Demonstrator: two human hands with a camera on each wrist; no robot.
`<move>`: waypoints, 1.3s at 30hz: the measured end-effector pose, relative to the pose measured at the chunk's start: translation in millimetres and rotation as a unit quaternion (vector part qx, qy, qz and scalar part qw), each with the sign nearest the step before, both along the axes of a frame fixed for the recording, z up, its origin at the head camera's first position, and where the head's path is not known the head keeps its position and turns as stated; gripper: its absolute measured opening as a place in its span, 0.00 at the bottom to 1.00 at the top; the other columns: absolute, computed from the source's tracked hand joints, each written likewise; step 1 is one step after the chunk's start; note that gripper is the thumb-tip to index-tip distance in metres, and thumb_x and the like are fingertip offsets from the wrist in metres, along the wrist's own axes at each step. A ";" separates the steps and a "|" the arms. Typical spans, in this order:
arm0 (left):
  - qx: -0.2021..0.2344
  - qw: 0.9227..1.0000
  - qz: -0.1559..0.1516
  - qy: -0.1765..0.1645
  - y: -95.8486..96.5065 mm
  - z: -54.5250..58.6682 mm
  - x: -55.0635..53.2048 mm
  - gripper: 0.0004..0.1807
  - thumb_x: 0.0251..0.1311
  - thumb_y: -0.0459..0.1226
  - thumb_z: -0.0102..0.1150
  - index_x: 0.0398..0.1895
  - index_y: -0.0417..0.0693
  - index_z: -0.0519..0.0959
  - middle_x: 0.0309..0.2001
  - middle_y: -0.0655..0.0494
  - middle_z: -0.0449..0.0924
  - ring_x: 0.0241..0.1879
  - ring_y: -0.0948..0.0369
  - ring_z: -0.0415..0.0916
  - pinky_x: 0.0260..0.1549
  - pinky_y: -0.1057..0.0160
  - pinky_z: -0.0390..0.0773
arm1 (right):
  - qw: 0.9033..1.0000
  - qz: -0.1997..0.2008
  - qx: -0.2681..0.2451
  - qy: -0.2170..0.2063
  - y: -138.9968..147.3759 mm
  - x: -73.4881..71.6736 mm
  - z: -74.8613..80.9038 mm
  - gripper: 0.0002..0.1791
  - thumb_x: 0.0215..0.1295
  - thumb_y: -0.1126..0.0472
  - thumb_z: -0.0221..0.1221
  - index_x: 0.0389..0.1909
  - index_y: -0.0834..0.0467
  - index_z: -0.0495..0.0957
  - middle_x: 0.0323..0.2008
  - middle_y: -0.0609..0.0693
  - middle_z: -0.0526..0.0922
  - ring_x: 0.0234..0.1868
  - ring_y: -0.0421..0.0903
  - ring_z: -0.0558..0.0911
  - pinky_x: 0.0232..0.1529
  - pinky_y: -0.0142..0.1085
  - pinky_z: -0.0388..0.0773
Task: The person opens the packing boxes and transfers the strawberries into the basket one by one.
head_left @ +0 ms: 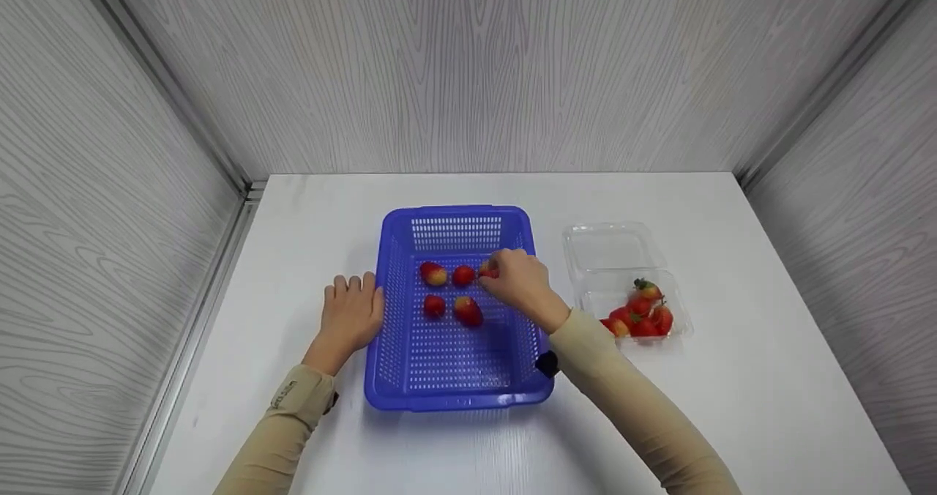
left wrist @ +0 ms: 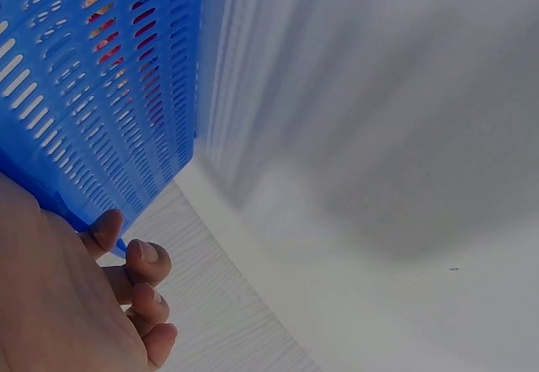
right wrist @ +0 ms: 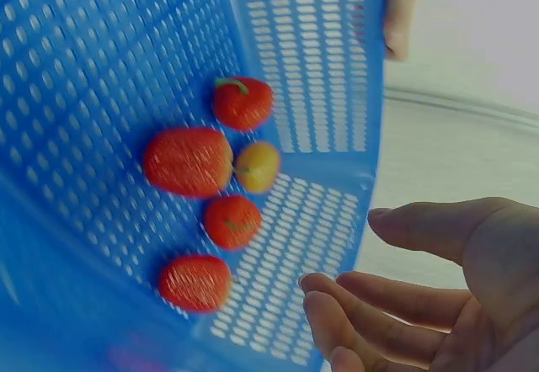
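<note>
A blue plastic basket (head_left: pixel 457 403) with slotted walls holds several red and yellowish strawberries (head_left: pixel 468 311) on its floor. At its left side my left hand (head_left: pixel 351 310) grips the rim; in the left wrist view, curled fingers (left wrist: pixel 148 258) show under the rim while the thumb is hidden. Over the basket's right part is my right hand (head_left: pixel 518 279), close to a strawberry (head_left: pixel 488 269) that it partly covers in the head view. The right wrist view shows this hand's thumb and fingers apart, with nothing between them, and the strawberries (right wrist: pixel 187 162) lying beyond.
Right of the basket a clear plastic clamshell box (head_left: pixel 596 290) lies with its lid folded back, holding several more strawberries (head_left: pixel 640 315). The right forearm overlaps its near left corner in the head view. Pale wood-grain panels (head_left: pixel 468 77) stand behind and beside the white table (head_left: pixel 747 378).
</note>
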State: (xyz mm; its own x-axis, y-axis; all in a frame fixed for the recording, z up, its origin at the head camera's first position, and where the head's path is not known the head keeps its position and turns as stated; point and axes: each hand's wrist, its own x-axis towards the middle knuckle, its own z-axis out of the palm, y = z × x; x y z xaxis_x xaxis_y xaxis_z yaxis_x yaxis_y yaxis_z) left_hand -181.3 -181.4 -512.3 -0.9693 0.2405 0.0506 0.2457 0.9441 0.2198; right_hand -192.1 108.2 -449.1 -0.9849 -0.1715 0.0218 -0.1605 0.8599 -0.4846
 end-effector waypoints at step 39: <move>0.006 1.000 -0.004 -0.002 -0.4 -0.3 -0.3 0.17 0.75 0.42 0.34 0.46 0.36 0.66 0.37 0.39 0.67 0.41 0.41 0.62 0.42 0.44 0.60 | 0.982 -0.165 0.006 -0.097 237.2 34.1 -62.8 0.20 0.63 0.67 0.56 0.53 0.76 0.73 0.49 0.72 0.77 0.45 0.62 0.77 0.52 0.57 0.74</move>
State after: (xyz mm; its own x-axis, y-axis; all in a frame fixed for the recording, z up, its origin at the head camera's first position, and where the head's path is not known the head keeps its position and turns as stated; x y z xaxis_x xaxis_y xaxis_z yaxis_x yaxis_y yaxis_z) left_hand -181.6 -181.8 -512.6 -0.9675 0.2479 0.0506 0.2528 0.9393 0.2318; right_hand -158.0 345.4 -511.9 -0.9724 0.1582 -0.1713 0.2217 0.8550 -0.4688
